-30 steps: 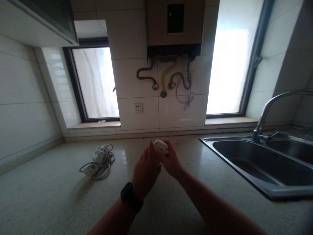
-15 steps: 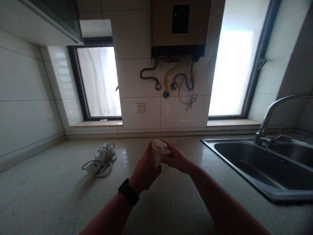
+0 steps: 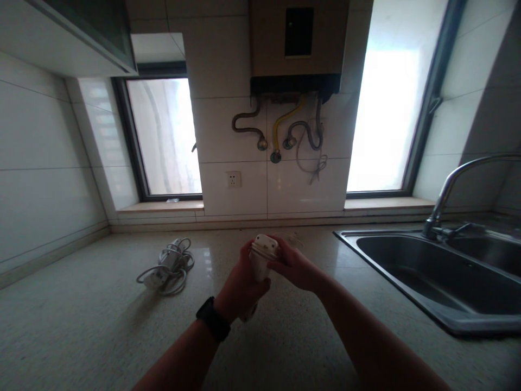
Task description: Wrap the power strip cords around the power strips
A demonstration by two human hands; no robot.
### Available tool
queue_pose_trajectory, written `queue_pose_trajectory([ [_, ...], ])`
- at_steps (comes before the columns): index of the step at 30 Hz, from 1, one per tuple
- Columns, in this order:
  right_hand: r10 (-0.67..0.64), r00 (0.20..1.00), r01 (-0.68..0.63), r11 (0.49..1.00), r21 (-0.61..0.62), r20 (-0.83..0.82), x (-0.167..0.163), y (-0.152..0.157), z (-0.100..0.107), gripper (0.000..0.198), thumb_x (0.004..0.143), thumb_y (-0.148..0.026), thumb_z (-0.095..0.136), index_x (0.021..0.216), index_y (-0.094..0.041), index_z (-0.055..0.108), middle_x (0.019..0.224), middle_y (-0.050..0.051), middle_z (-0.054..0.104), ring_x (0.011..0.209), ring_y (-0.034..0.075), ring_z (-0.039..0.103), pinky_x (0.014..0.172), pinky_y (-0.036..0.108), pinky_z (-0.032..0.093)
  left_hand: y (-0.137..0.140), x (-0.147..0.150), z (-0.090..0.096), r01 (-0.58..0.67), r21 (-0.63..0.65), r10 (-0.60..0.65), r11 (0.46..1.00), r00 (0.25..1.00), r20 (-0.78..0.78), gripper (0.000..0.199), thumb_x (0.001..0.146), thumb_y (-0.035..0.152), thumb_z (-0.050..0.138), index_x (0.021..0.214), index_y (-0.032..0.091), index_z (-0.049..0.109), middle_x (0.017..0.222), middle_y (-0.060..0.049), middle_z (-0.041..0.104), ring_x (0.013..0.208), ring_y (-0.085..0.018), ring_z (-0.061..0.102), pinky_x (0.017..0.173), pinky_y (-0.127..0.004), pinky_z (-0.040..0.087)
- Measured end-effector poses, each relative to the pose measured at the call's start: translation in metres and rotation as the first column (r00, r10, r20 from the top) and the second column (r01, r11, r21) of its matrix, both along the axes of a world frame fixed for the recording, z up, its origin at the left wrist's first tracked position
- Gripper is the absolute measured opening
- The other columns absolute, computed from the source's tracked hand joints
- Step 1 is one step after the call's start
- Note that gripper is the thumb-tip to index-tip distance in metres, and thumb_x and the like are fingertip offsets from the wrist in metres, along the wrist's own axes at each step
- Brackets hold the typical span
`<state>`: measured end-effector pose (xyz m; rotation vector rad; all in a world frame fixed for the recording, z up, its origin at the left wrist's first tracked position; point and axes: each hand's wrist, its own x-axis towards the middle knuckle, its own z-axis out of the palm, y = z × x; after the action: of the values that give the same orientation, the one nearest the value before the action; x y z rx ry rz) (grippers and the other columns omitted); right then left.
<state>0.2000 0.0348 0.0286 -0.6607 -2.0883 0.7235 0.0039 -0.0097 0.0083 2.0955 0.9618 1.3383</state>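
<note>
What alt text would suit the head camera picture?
Two hands, left and right, hold a white power strip above a speckled counter. A coiled white cord lies to the left, a steel sink to the right.

head cam | faces forward-down | countertop [image 3: 81, 326] close | single view

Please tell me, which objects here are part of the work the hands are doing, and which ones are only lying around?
In hand:
- left hand, gripping the white device
- right hand, on its upper end
- white device, wound with cord

Lying about:
- bundled white cable on the countertop
- sink and faucet
- wall socket
</note>
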Motion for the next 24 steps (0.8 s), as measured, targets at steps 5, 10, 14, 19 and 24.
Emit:
queue_pose_trajectory([
  [5, -0.039, 0.999, 0.036, 0.997, 0.075, 0.031, 0.002, -0.006, 0.006, 0.061, 0.090, -0.036, 0.067, 0.143, -0.017, 0.042, 0.108, 0.009, 0.069, 0.092, 0.019, 0.063, 0.081, 0.030, 0.049, 0.000, 0.000, 0.000, 0.061, -0.040, -0.059, 0.997, 0.997, 0.051, 0.092, 0.073, 0.008, 0.067, 0.147, 0.024, 0.015, 0.139, -0.014, 0.051, 0.122, -0.027, 0.054, 0.104, -0.046, 0.041],
  [10, -0.049, 0.999, 0.049, 0.999, -0.002, -0.022, -0.001, -0.005, 0.006, 0.063, 0.087, -0.040, 0.071, 0.141, -0.018, 0.047, 0.091, 0.004, 0.069, 0.069, 0.014, 0.058, 0.062, 0.023, 0.045, -0.003, 0.001, 0.003, 0.192, -0.112, -0.163, 0.975, 0.960, 0.228, 0.089, 0.073, 0.010, 0.070, 0.145, 0.025, 0.021, 0.137, -0.011, 0.052, 0.123, -0.027, 0.052, 0.104, -0.043, 0.041],
  [14, 0.184, 0.957, -0.215, 0.969, -0.123, -0.222, -0.006, -0.003, 0.003, 0.065, 0.089, -0.048, 0.068, 0.142, -0.023, 0.040, 0.121, 0.013, 0.066, 0.098, 0.021, 0.064, 0.077, 0.029, 0.051, -0.012, 0.000, 0.012, 0.270, -0.290, -0.147, 0.918, 0.912, 0.383, 0.084, 0.071, 0.011, 0.071, 0.141, 0.030, 0.028, 0.122, -0.006, 0.055, 0.099, -0.021, 0.061, 0.081, -0.033, 0.052],
  [19, 0.371, 0.846, -0.457, 0.874, -0.163, -0.383, -0.009, -0.005, 0.001, 0.070, 0.088, -0.050, 0.071, 0.144, -0.030, 0.033, 0.133, 0.013, 0.057, 0.099, 0.019, 0.064, 0.078, 0.029, 0.052, -0.019, -0.001, 0.014, 0.524, -0.390, -0.259, 0.757, 0.788, 0.558, 0.078, 0.069, 0.012, 0.063, 0.137, 0.034, 0.033, 0.106, -0.002, 0.055, 0.060, -0.011, 0.059, 0.047, -0.024, 0.050],
  [24, 0.421, 0.781, -0.545, 0.820, -0.174, -0.461, -0.013, -0.007, 0.000, 0.079, 0.080, -0.048, 0.080, 0.142, -0.031, 0.036, 0.119, 0.008, 0.061, 0.086, 0.014, 0.063, 0.069, 0.023, 0.052, -0.012, -0.002, 0.003, 0.744, -0.299, -0.404, 0.597, 0.602, 0.689, 0.069, 0.065, 0.014, 0.057, 0.131, 0.028, 0.042, 0.097, -0.002, 0.057, 0.053, -0.012, 0.059, 0.041, -0.022, 0.048],
])
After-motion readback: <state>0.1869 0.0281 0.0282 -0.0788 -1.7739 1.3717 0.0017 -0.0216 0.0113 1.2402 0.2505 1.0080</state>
